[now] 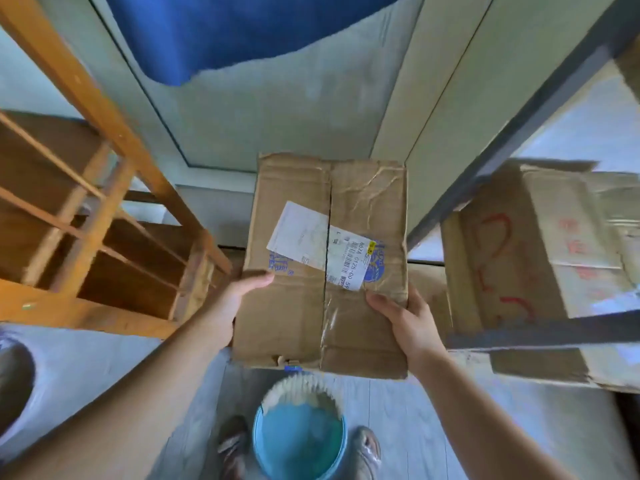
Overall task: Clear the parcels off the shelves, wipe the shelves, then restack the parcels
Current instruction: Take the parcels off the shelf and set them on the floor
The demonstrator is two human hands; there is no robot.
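Observation:
A worn brown cardboard parcel (294, 320) with a white shipping label and blue print is held in mid-air at the centre. My left hand (230, 299) grips its left edge, thumb on top. My right hand (408, 320) grips its right edge, thumb on the top face. To the right, a dark metal shelf frame (512, 129) holds a larger carton (540, 251) with red markings. Another flat carton (540, 370) lies below it.
A blue bucket (300, 441) with a cloth over its rim stands on the floor between my feet. A wooden shelf unit (104, 209) leans at the left. A blue sheet (221, 32) hangs on the wall behind. A round dark object (15, 379) shows at the left edge.

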